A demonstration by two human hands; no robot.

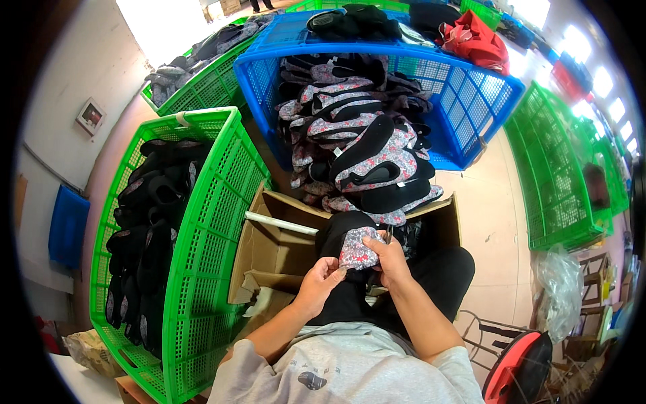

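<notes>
A small grey floral slipper (358, 250) with pink-red flowers is held over my lap. My left hand (320, 283) pinches its lower left edge between thumb and fingers. On the other side, my right hand (390, 261) grips it, thumb pressed on the floral top. A thin dark pointed tool (389, 233) sticks up beside the right fingers; its kind is too small to make out. Just ahead lies a heap of similar floral slippers (383, 165) with black soles, spilling out of a blue plastic crate (464, 111) tipped on its side.
An open cardboard box (259, 252) stands at my knees, with a white rod (281, 223) across it. To the left, a green crate (205, 269) holds black slippers (145, 249). More green crates (548, 175) stand right. A red-and-black seat (518, 367) is lower right.
</notes>
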